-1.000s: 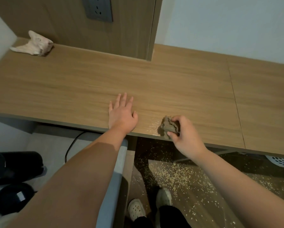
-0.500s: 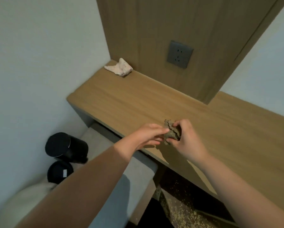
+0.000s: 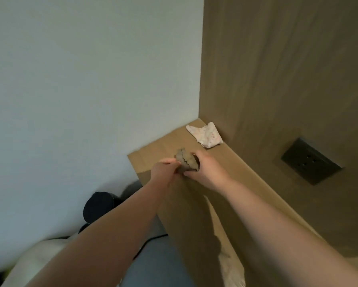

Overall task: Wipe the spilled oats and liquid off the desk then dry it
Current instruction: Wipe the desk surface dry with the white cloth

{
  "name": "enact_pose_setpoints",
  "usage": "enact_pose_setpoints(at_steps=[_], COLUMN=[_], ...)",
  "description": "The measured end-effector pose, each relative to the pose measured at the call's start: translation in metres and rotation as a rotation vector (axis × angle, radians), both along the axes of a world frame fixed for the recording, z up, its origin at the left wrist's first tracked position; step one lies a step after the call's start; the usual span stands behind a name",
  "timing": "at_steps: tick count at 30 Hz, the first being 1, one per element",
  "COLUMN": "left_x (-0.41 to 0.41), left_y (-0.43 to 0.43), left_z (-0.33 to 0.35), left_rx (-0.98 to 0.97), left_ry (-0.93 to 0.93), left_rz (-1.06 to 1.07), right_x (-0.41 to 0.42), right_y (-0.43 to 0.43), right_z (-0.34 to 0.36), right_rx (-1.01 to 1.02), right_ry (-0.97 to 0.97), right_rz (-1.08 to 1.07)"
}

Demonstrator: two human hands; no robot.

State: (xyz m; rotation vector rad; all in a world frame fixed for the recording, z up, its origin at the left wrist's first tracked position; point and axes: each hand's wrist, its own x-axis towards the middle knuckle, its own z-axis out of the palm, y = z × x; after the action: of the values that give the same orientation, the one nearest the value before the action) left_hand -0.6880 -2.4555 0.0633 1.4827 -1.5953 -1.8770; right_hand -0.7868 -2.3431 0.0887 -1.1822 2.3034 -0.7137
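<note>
Desk [image 3: 165, 146] wiping has paused: the soiled wad [image 3: 187, 162], pressed to the front edge by the right hand [image 3: 205, 169] a second ago, is now raised over the desk's left end. The left hand [image 3: 163, 169], then flat on the wood, pinches it too. Both hands clamp the wad between them. Pale cloth [image 3: 206, 134] lies beyond in the corner; drying is probably next.

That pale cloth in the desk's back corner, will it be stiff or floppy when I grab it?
Probably floppy: the cloth lies crumpled in soft folds on the desk. Likely light, as it looks thin. Lying low, it shouldn't roll or tip.
</note>
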Motion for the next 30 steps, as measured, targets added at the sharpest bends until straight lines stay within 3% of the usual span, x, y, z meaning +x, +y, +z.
enact_pose_setpoints(at_steps=[2, 4, 6, 8, 10, 13, 18, 20, 23, 25, 27, 30], left_x=[-0.009, -0.015, -0.018, -0.023, -0.027, -0.032, -0.039, -0.043, -0.047, -0.046, -0.039, -0.029], left_y=[-0.024, -0.038, -0.044, -0.045, -0.042, -0.046, -0.043, -0.03, -0.004, 0.011, 0.024, 0.04], left_z=[-0.005, -0.013, -0.026, -0.039, -0.053, -0.064, -0.053, -0.034, -0.005, 0.008, 0.025, 0.022], left_rx=[-0.154, -0.491, -0.931, -1.141, -1.131, -1.082, -1.076, -1.068, -1.046, -0.907, -0.622, -0.403], left_ry=[-0.051, -0.224, -0.403, -0.527, -0.669, -0.746, -0.774, -0.649, -0.193, 0.047, 0.095, -0.085], left_rz=[0.071, 0.002, -0.311, -0.738, -1.022, -1.088, -1.073, -1.021, -0.892, -0.801, -0.812, -1.031], right_x=[-0.018, -0.04, -0.065, -0.088, -0.103, -0.113, -0.107, -0.099, -0.08, -0.066, -0.057, -0.041], right_y=[-0.029, -0.048, -0.056, -0.056, -0.05, -0.041, -0.019, -0.002, 0.028, 0.052, 0.077, 0.114], right_z=[-0.002, -0.011, -0.024, -0.038, -0.05, -0.06, -0.04, -0.021, 0.01, 0.029, 0.042, 0.038], right_rx=[-0.048, -0.068, -0.005, 0.162, 0.37, 0.554, 0.321, 0.196, 0.02, -0.058, -0.072, 0.021], right_ry=[-0.021, 0.037, 0.206, 0.372, 0.434, 0.45, 0.394, 0.286, 0.008, -0.14, -0.223, -0.442], right_rz=[0.005, -0.033, -0.053, -0.004, 0.067, 0.123, 0.022, -0.079, -0.173, -0.204, -0.239, -0.344])
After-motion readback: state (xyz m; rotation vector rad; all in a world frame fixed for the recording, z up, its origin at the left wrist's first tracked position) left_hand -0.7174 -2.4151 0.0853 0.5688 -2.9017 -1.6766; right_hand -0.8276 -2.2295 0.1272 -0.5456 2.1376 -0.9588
